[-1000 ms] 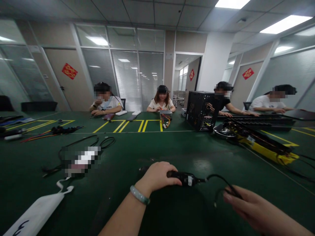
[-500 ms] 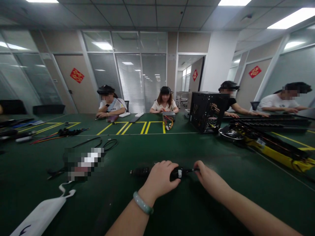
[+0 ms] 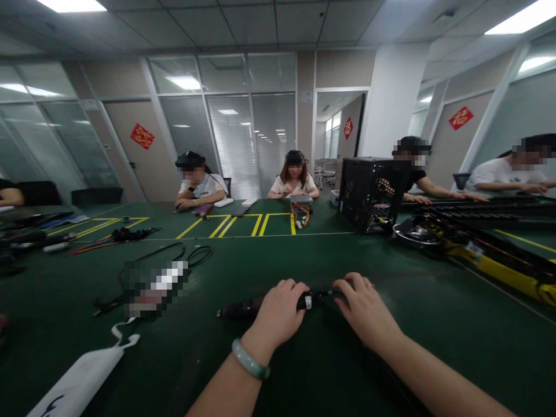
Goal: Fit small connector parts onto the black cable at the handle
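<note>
Lit by bright panels (image 3: 72, 5) set in a grey tiled ceiling (image 3: 247, 23). Walled at the back with glass partitions (image 3: 274, 145), partly screened by blinds (image 3: 232, 139), and beige doors (image 3: 124, 119) bearing red diamond-shaped signs (image 3: 142, 136), with an open doorway (image 3: 332, 142) beside a white pillar (image 3: 399, 98). Furnished with a green table (image 3: 174, 365) marked in yellow lines (image 3: 256, 225) and dark chairs (image 3: 98, 196).
</note>
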The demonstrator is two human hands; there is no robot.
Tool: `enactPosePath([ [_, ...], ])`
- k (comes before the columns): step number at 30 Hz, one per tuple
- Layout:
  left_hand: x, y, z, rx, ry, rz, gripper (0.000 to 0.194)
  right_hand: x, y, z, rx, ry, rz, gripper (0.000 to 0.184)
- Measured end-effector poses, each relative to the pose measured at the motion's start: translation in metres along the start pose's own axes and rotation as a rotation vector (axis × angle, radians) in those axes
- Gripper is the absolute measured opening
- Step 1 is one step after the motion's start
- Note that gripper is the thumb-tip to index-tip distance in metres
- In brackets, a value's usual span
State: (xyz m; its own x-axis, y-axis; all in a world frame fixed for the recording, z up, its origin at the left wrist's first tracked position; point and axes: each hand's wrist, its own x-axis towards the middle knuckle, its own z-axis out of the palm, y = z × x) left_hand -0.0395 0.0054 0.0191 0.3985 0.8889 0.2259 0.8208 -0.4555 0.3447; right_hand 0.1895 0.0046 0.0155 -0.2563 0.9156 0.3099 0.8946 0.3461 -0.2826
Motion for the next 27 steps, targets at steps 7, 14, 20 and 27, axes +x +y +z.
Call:
enactPosePath([
  [7,0.004,0.012,0.012,-0.046,0.077,0.019,0.037,-0.029,-0.009,-0.011,-0.202,-0.257,0.085,0.022],
  [14,0.008,0.01,0.017,-0.002,0.009,0.013,0.043,-0.021,0.0,-0.013,0.093,-0.422,0.012,0.008],
  [20,0.011,0.016,0.017,-0.001,0.036,0.028,0.033,-0.015,0.002,-0.012,0.45,-0.469,-0.002,0.014],
  [27,0.009,0.023,0.015,0.011,0.003,0.067,0.015,-0.011,0.006,0.001,0.78,-0.59,0.042,0.012],
])
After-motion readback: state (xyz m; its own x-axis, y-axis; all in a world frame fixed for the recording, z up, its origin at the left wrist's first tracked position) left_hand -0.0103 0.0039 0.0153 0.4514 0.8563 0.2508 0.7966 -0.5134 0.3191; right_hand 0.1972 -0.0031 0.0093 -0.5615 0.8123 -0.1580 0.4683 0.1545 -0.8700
